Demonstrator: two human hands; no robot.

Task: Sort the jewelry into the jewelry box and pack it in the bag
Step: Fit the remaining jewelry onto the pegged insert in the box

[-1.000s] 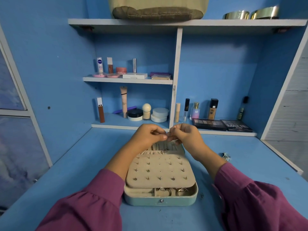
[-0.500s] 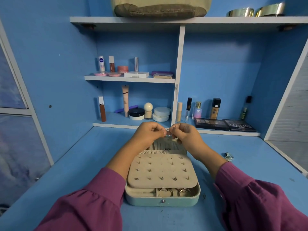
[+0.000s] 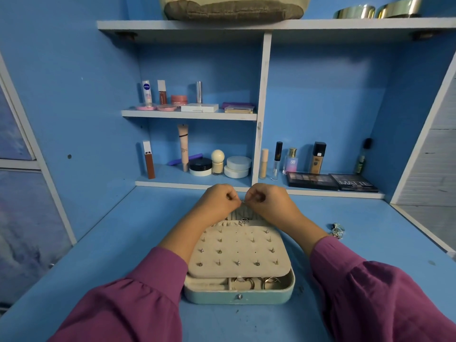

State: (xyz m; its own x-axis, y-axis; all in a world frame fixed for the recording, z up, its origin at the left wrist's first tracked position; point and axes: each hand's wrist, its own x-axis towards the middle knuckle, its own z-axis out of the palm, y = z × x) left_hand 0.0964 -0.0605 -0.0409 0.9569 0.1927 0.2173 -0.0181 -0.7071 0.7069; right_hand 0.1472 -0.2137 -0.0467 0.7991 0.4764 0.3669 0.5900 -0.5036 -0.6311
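Sorting step underway. Left hand (image 3: pixel 217 201) and right hand (image 3: pixel 267 202) meet above the far edge of the open jewelry box (image 3: pixel 239 294) on the counter (image 3: pixel 111 243); each grip pinches one small silver piece (image 3: pixel 243 201) between them, type unclear. Next likely: seat it in the box. More jewelry (image 3: pixel 336 230) lies right, well apart.

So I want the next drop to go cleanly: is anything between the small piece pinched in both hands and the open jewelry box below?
Nothing visible. The left hand and right hand pinch the small piece over the back of the jewelry box, with only open air beneath it.
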